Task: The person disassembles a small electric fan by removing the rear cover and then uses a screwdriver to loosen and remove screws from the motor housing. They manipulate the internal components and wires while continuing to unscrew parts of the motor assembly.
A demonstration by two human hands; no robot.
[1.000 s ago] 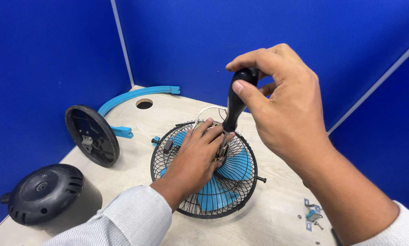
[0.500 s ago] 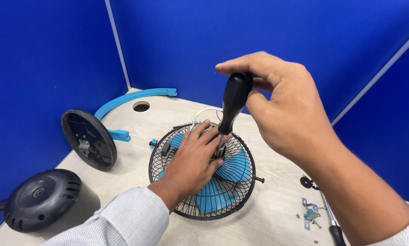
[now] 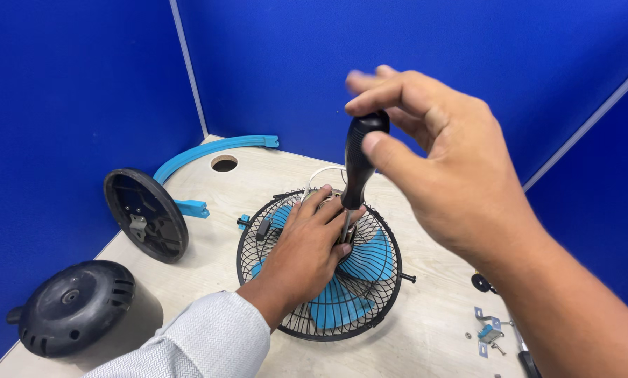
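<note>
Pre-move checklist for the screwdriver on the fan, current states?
1. Right hand grips the screwdriver handle: ok.
2. Left hand presses down on the fan grille at the hub: ok.
3. Screwdriver roughly upright over the hub: ok.
4. Tip seated in a screw: cannot tell, fingers hide it.
5. Loose screws and brackets lie apart from the fan: ok.
6. Black round cover stands clear of both hands: ok.

Single head view only, no second to overlap. Looks steeply down and forward from wearer's head onto bench (image 3: 426, 336), facing blue corner walls (image 3: 293, 63). Close range: hands fill foreground.
</note>
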